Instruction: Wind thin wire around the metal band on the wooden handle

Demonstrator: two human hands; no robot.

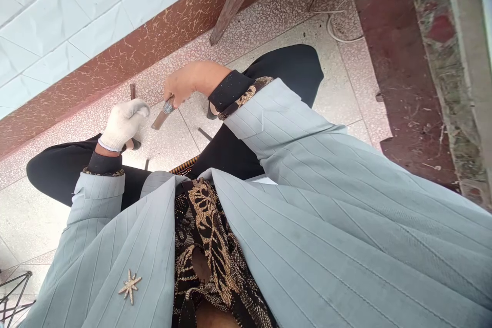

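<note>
My left hand [123,122], in a white knit glove, is raised over the floor between my knees with its fingers curled in. What it holds, if anything, is hidden. Just behind it a short brown stick [132,91] shows; whether the glove touches it I cannot tell. My bare right hand [184,83] grips a flat brown stick [159,121] with grey wire or cord wound round it close to my fingers. The stick's free end points down and left, toward the gloved hand, with a gap between them.
Dark narrow pieces [204,134] lie on the tiled floor [172,143] between my legs. A wooden leg [234,5] stands by the tiled wall [96,0]. At the right are a pale cable [334,36] and a dark red board [403,72]. A thin black metal frame [15,287] is lower left.
</note>
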